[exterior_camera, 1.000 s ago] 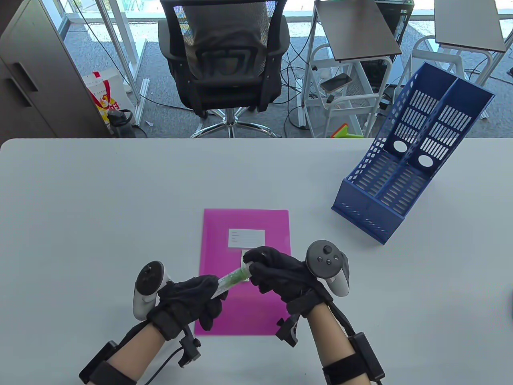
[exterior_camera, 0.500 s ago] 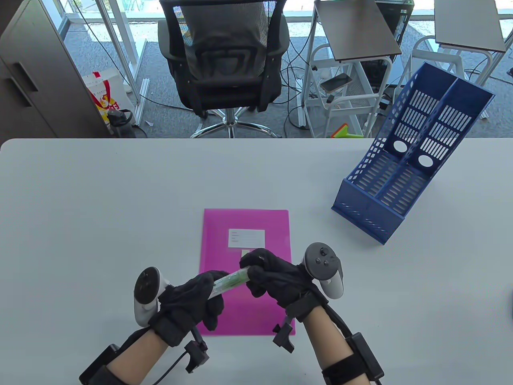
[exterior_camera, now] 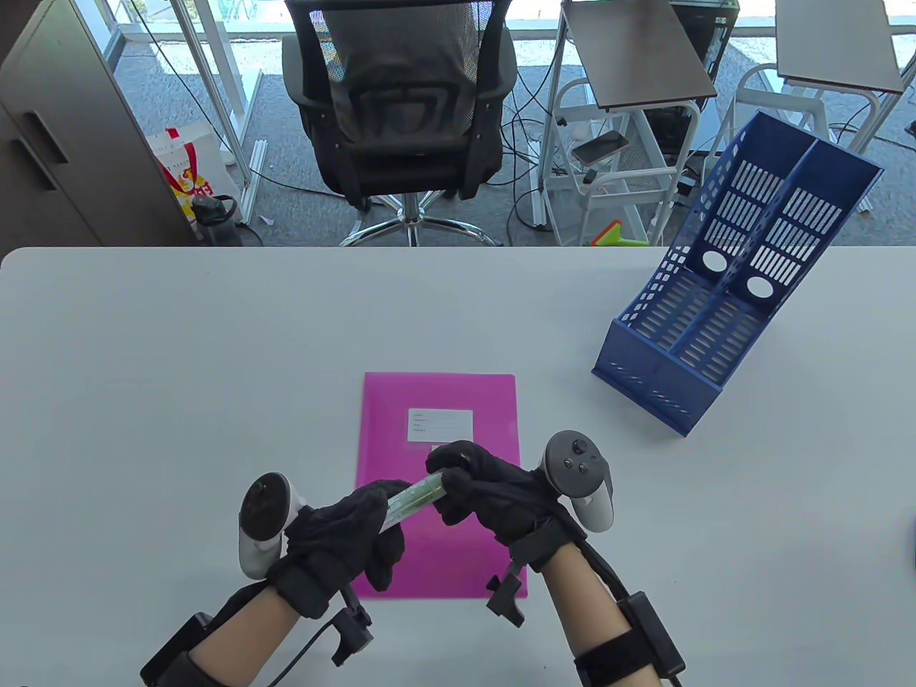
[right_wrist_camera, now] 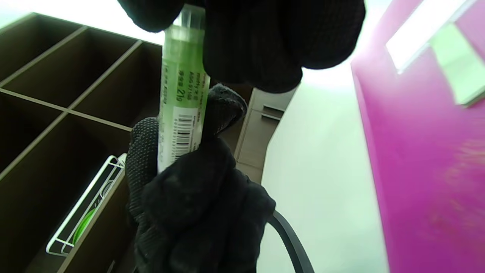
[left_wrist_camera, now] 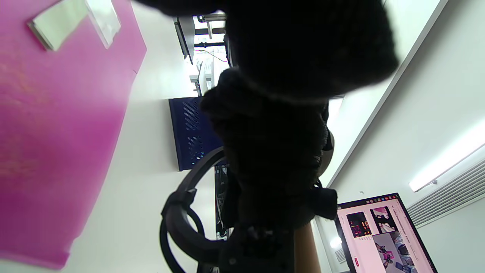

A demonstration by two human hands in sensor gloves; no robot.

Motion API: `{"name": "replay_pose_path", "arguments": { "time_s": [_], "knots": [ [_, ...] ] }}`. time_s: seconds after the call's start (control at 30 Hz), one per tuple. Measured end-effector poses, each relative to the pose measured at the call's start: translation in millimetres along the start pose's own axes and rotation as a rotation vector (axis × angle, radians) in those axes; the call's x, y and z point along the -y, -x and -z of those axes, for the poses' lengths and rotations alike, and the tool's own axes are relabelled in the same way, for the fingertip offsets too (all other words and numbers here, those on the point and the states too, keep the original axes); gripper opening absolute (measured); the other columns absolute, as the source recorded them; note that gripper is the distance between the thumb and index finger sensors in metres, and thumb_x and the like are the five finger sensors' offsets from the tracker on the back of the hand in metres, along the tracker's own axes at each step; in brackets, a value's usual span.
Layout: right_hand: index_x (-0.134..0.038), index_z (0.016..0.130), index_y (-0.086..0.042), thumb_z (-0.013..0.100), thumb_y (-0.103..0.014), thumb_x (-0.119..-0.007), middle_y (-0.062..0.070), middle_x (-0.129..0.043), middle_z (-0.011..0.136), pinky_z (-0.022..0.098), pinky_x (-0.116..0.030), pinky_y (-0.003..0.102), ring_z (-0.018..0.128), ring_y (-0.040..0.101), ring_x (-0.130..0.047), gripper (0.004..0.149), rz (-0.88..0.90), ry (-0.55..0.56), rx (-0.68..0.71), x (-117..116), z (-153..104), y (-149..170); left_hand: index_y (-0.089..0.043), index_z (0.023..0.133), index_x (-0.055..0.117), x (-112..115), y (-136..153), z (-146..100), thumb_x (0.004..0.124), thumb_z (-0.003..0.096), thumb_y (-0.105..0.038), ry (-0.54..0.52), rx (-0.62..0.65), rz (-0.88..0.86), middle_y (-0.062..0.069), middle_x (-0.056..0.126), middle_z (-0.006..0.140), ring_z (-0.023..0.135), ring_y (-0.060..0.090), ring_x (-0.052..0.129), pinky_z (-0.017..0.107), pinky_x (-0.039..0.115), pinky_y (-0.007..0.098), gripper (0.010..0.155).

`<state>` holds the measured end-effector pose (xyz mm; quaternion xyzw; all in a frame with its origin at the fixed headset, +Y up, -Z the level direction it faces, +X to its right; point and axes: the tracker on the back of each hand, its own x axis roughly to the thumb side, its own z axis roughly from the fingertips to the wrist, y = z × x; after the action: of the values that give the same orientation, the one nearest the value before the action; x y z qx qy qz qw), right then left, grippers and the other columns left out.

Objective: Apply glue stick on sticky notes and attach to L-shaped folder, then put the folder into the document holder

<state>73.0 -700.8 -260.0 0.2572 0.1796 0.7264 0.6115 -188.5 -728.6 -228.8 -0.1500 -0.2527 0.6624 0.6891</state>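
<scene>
A green glue stick [exterior_camera: 415, 497] [right_wrist_camera: 182, 110] is held in the air above the pink L-shaped folder [exterior_camera: 465, 408] [left_wrist_camera: 57, 132] [right_wrist_camera: 428, 159]. My left hand [exterior_camera: 358, 533] [right_wrist_camera: 189, 189] grips its lower end. My right hand [exterior_camera: 472, 483] [right_wrist_camera: 242, 38] grips its upper end, where the cap is hidden under the fingers. A white label [exterior_camera: 440, 424] is on the folder, and a pale green sticky note [left_wrist_camera: 57, 24] [right_wrist_camera: 458, 62] lies just below it, mostly hidden by my right hand in the table view. The blue document holder [exterior_camera: 730, 286] [left_wrist_camera: 189, 132] stands at the right.
The folder lies flat near the table's front edge. Beyond the table's [exterior_camera: 179, 358] far edge stand an office chair [exterior_camera: 401, 107] and a white cart [exterior_camera: 615, 143]. A dark cabinet [exterior_camera: 64, 143] is at the far left.
Both hands with the glue stick between them shifted slightly, the right hand drawing a little toward the left hand. The folder and holder have not moved.
</scene>
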Motion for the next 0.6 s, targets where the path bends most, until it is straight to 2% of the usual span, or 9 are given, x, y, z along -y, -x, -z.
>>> {"name": "replay_pose_path", "arguments": {
  "time_s": [0.03, 0.07, 0.1, 0.13, 0.2, 0.23, 0.3, 0.43, 0.6],
  "knots": [
    [-0.067, 0.103, -0.014, 0.06, -0.036, -0.07, 0.013, -0.088, 0.084, 0.057, -0.078, 0.045, 0.064, 0.025, -0.093, 0.048, -0.051, 0.048, -0.008, 6.8, -2.6, -0.5, -0.001, 0.096, 0.06, -4.3, 3.1, -0.2, 0.06, 0.0564, -0.051, -0.011, -0.037, 0.025, 0.004, 0.096, 0.055, 0.021, 0.01, 0.104, 0.023, 0.085, 0.031, 0.064],
    [-0.068, 0.102, -0.013, 0.061, -0.036, -0.071, 0.013, -0.088, 0.084, 0.057, -0.078, 0.045, 0.064, 0.025, -0.093, 0.047, -0.095, 0.083, -0.013, 11.6, -5.0, -1.7, -0.001, 0.1, 0.052, -8.2, 5.4, -0.9, 0.062, 0.056, -0.053, -0.019, -0.059, 0.063, 0.011, 0.092, 0.068, 0.031, 0.014, 0.106, 0.029, 0.085, 0.035, 0.069],
    [-0.068, 0.102, -0.012, 0.06, -0.034, -0.072, 0.015, -0.087, 0.085, 0.057, -0.077, 0.046, 0.065, 0.027, -0.093, 0.048, -0.167, 0.146, -0.025, 18.7, -9.0, -5.0, -0.003, 0.104, 0.045, -15.0, 8.6, -2.4, 0.061, 0.056, -0.056, -0.031, -0.089, 0.137, 0.015, 0.085, 0.082, 0.044, 0.02, 0.105, 0.037, 0.084, 0.04, 0.073],
    [-0.068, 0.103, -0.013, 0.06, -0.033, -0.073, 0.017, -0.086, 0.087, 0.058, -0.076, 0.047, 0.066, 0.029, -0.092, 0.047, -0.289, 0.228, -0.061, 27.5, -14.6, -8.9, -0.005, 0.105, 0.043, -22.7, 11.6, -3.8, 0.059, 0.0574, -0.053, -0.047, -0.118, 0.211, 0.017, 0.08, 0.086, 0.055, 0.023, 0.102, 0.042, 0.081, 0.043, 0.069],
    [-0.066, 0.104, -0.015, 0.06, -0.031, -0.072, 0.017, -0.083, 0.09, 0.059, -0.075, 0.047, 0.069, 0.029, -0.091, 0.047, -0.578, 0.346, -0.139, 44.9, -25.7, -11.1, -0.004, 0.104, 0.048, -38.5, 17.8, -7.5, 0.054, 0.0589, -0.044, -0.073, -0.199, 0.339, 0.019, 0.08, 0.083, 0.054, 0.025, 0.1, 0.042, 0.08, 0.044, 0.06],
    [-0.065, 0.104, -0.016, 0.06, -0.031, -0.071, 0.017, -0.082, 0.091, 0.059, -0.076, 0.047, 0.069, 0.028, -0.09, 0.047, -0.755, 0.427, -0.211, 55.3, -34.6, -8.8, -0.004, 0.103, 0.05, -46.9, 20.3, -10.4, 0.054, 0.0588, -0.043, -0.088, -0.231, 0.41, 0.02, 0.08, 0.083, 0.053, 0.027, 0.099, 0.041, 0.079, 0.044, 0.059],
    [-0.066, 0.104, -0.017, 0.059, -0.03, -0.071, 0.018, -0.082, 0.09, 0.058, -0.076, 0.047, 0.069, 0.028, -0.09, 0.047, -0.996, 0.541, -0.329, 71.6, -50.9, -1.7, -0.005, 0.101, 0.055, -58.9, 21.1, -13.6, 0.055, 0.0582, -0.043, -0.114, -0.295, 0.565, 0.02, 0.082, 0.08, 0.05, 0.026, 0.1, 0.039, 0.08, 0.044, 0.057],
    [-0.065, 0.104, -0.018, 0.059, -0.028, -0.07, 0.02, -0.079, 0.093, 0.06, -0.074, 0.048, 0.071, 0.03, -0.088, 0.046, -1.205, 0.621, -0.454, 88.1, -69.5, 7.6, -0.009, 0.1, 0.058, -72.3, 20.1, -14.7, 0.055, 0.057, -0.046, -0.132, -0.413, 0.816, 0.017, 0.083, 0.082, 0.052, 0.025, 0.1, 0.041, 0.08, 0.043, 0.057],
    [-0.065, 0.105, -0.019, 0.06, -0.026, -0.069, 0.022, -0.075, 0.096, 0.062, -0.072, 0.05, 0.074, 0.032, -0.085, 0.046, -1.304, 0.589, -0.519, 86.7, -67.6, 16.7, -0.009, 0.101, 0.058, -88.2, 25.6, -22.5, 0.055, 0.057, -0.046, -0.149, -0.5, 0.849, 0.018, 0.083, 0.083, 0.052, 0.026, 0.1, 0.041, 0.08, 0.043, 0.058]
  ]
}}
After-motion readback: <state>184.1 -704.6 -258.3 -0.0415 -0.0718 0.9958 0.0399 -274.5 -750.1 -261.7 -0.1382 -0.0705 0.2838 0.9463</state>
